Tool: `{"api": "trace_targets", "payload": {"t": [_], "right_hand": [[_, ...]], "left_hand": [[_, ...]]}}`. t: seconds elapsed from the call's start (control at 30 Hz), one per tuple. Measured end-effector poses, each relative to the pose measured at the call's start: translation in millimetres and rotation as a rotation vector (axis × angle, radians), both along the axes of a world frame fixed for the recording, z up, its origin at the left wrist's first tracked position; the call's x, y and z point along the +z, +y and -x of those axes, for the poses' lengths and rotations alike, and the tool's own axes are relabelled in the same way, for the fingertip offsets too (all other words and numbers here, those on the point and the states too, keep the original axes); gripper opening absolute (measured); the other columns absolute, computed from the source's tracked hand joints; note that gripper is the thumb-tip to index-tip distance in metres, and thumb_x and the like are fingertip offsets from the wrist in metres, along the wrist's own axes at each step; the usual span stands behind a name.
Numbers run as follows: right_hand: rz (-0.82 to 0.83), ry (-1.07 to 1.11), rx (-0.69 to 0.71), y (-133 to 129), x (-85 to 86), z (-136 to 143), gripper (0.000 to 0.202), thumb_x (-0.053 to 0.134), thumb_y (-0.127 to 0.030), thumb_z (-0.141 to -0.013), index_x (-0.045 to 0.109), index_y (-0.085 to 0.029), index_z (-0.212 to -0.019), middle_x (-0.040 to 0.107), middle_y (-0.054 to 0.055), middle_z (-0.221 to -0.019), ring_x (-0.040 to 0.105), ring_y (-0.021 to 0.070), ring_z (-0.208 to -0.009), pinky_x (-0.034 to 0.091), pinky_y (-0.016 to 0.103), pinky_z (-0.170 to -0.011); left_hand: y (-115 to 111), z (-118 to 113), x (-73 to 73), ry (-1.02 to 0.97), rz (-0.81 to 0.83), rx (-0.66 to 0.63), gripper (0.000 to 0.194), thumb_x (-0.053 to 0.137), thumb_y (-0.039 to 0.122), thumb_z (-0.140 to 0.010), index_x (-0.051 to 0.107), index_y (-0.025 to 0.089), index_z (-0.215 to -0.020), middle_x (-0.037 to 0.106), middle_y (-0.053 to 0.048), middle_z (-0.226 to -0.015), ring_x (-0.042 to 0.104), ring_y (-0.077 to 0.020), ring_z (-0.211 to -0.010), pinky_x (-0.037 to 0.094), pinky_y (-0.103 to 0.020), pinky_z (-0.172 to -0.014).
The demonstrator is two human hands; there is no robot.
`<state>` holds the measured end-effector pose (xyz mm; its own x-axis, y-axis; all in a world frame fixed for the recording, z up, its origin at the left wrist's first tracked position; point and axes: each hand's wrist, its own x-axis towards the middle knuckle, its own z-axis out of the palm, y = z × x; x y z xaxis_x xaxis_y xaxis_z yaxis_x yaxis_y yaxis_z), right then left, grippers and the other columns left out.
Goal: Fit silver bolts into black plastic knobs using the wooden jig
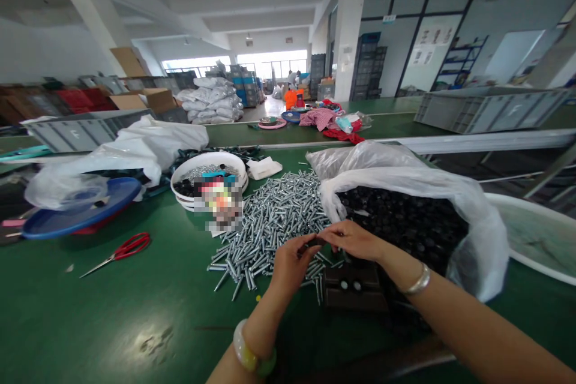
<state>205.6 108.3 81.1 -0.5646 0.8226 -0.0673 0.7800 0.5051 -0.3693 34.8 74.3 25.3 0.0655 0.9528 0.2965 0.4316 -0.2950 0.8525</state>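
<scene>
My left hand (291,261) and my right hand (353,240) meet above the front edge of a heap of silver screws (274,210). Both are closed, their fingertips pinched on a small dark piece (315,241) whose exact kind I cannot make out. Just below my right hand sits a dark brown block (353,288) with two round light spots on its front. A clear plastic bag (486,228) lies open behind my right wrist, filled with small black plastic parts (405,216). Some screws lie loose beneath my fingers.
Red-handled scissors (130,246) lie on the green table (180,306) at left. Beyond are a blue tray (81,210) and a white bowl (209,162) of small parts. A white basin (540,240) stands at right. Grey crates (490,109) rest on the bench behind.
</scene>
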Motion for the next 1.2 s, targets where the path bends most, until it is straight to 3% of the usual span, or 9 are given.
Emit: {"api": "trace_targets", "payload": {"t": [0.1,0.2,0.37,0.5,0.6,0.73,1.0,1.1,1.2], "right_hand": [[-0.115,-0.222,-0.102,14,-7.6,6,0.031,0.040,-0.028,-0.089,0.067,-0.014,-0.082,0.068,0.008,-0.084,0.061,0.0196,-0.083,0.044,0.026,-0.068],[-0.149,-0.345,-0.161,19,-17.0,16,0.017,0.051,-0.017,-0.082,0.066,-0.010,-0.085,0.065,0.017,-0.094,0.059,0.0267,-0.093,0.044,0.034,-0.074],[-0.133,-0.468,-0.225,21,-31.0,33,0.031,0.053,-0.030,-0.085,0.053,-0.013,-0.111,0.055,0.010,-0.112,0.057,0.0198,-0.094,0.048,0.039,-0.079],[-0.113,-0.453,-0.252,24,-35.6,36,0.033,0.052,-0.031,-0.086,0.051,-0.014,-0.114,0.054,0.009,-0.114,0.056,0.0193,-0.095,0.048,0.039,-0.079],[-0.109,-0.378,-0.255,25,-34.3,28,0.028,0.054,-0.027,-0.085,0.056,-0.012,-0.108,0.057,0.011,-0.109,0.057,0.0205,-0.093,0.048,0.038,-0.078],[-0.088,-0.188,-0.212,26,-25.8,9,0.011,0.058,-0.015,-0.075,0.067,-0.013,-0.082,0.067,0.010,-0.083,0.061,0.0214,-0.084,0.045,0.031,-0.075],[0.156,0.335,-0.166,-3,-7.1,-4,0.037,0.047,-0.043,-0.081,0.063,-0.012,-0.095,0.068,0.004,-0.075,0.057,0.0108,-0.055,0.041,0.021,-0.047],[0.331,0.540,-0.182,-16,-3.3,2,0.036,0.057,-0.044,-0.074,0.064,-0.011,-0.087,0.063,0.001,-0.061,0.050,0.0086,-0.047,0.035,0.020,-0.043],[0.302,0.519,-0.157,-23,4.5,4,0.030,0.060,-0.039,-0.071,0.065,-0.012,-0.082,0.061,0.001,-0.058,0.051,0.0100,-0.050,0.038,0.021,-0.047]], "left_hand": [[10,13,-15.0,-0.053,0.072,0.103,0.033,0.058,0.034,-0.076,0.064,0.016,-0.102,0.068,-0.004,-0.078,0.058,-0.0130,-0.057,0.048,-0.024,-0.057],[17,17,-28.3,-0.113,0.144,0.099,0.035,0.062,0.031,-0.072,0.063,0.014,-0.103,0.067,-0.003,-0.077,0.058,-0.0127,-0.058,0.047,-0.024,-0.057],[17,12,-39.7,-0.149,0.180,0.064,0.034,0.067,0.025,-0.065,0.063,0.013,-0.096,0.067,-0.003,-0.076,0.059,-0.0133,-0.063,0.047,-0.024,-0.061],[15,12,-40.4,-0.156,0.180,0.047,0.032,0.067,0.025,-0.065,0.063,0.013,-0.094,0.066,-0.003,-0.077,0.059,-0.0130,-0.063,0.047,-0.025,-0.061],[14,13,-39.8,-0.166,0.177,0.030,0.031,0.068,0.025,-0.065,0.063,0.014,-0.094,0.067,-0.003,-0.078,0.059,-0.0132,-0.064,0.048,-0.024,-0.060],[13,12,-37.8,-0.189,0.191,-0.002,0.031,0.068,0.023,-0.064,0.064,0.013,-0.093,0.067,-0.003,-0.077,0.058,-0.0123,-0.060,0.047,-0.023,-0.058],[4,5,-21.3,-0.134,0.173,-0.037,0.028,0.071,0.022,-0.063,0.066,0.016,-0.089,0.066,0.000,-0.074,0.056,-0.0106,-0.058,0.045,-0.022,-0.059],[2,3,-18.0,-0.075,0.115,-0.049,0.027,0.072,0.023,-0.062,0.066,0.016,-0.087,0.063,0.001,-0.069,0.054,-0.0104,-0.058,0.043,-0.021,-0.057],[-1,4,-14.3,0.006,0.066,-0.072,0.025,0.073,0.024,-0.062,0.066,0.016,-0.085,0.060,0.002,-0.066,0.051,-0.0102,-0.056,0.040,-0.020,-0.053]]}}
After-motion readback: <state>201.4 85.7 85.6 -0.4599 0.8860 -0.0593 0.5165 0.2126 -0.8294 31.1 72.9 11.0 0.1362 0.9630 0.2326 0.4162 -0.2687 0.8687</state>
